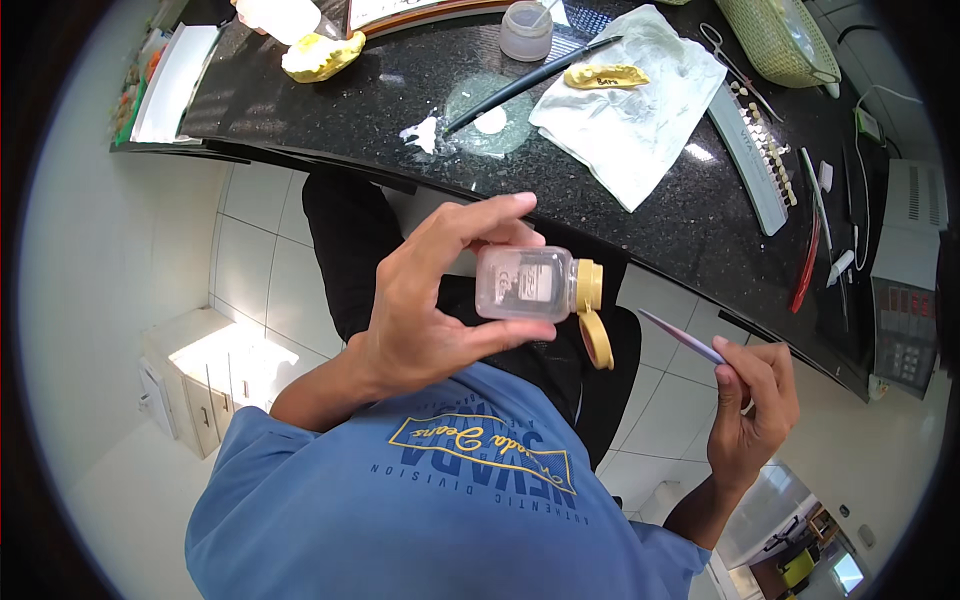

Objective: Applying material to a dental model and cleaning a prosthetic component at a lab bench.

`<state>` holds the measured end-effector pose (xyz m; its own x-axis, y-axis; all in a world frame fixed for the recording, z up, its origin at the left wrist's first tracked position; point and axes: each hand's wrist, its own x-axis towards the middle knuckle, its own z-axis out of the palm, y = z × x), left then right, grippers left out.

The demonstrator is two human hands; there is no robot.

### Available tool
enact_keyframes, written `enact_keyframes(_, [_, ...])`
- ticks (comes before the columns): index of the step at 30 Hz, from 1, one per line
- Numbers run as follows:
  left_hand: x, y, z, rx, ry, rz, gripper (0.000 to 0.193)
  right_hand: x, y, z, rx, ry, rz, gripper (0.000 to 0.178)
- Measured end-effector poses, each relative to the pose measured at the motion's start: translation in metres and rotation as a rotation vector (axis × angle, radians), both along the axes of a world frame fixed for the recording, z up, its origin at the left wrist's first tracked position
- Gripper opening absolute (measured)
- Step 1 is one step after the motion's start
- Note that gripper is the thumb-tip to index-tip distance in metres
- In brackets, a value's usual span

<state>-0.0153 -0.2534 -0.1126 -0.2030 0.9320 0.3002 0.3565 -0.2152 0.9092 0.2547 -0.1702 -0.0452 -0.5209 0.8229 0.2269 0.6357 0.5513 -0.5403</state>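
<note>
My left hand [420, 285] grips a small clear plastic bottle [522, 284] between thumb and fingers. The bottle lies on its side in the air, and its yellow flip cap [597, 340] hangs down from the yellow neck. A little pale powder or film seems to be inside. Lower to the right, my right hand [752, 405] pinches a slim, pointed pinkish-purple tool [685, 337]; its exact kind is unclear. The tip points up and left toward the bottle's mouth, apart from it. Both hands are in front of the black counter [390, 110], above my lap.
A black-handled brush [535, 82] rests across a round glass slab [460, 105] and a paper towel [610, 130] bearing a yellow dental cast [612, 76]. Nearby are a glass jar [526, 32], another yellow cast [322, 57], a tooth shade guide [752, 165] and a woven basket [775, 45].
</note>
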Motion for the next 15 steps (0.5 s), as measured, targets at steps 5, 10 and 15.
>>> enact_keyframes(5, [-0.005,0.011,-0.001,0.015,0.143,-0.04,0.093,-0.02,0.011,0.0,0.047,0.011,0.141,0.019])
enact_keyframes(10, [0.003,0.005,0.005,-0.02,0.037,-0.076,0.098,-0.04,0.013,-0.005,0.206,0.014,0.273,0.024])
enact_keyframes(15, [0.006,0.004,0.011,-0.053,0.025,-0.129,0.1,-0.055,0.015,-0.017,0.3,0.036,0.382,0.025])
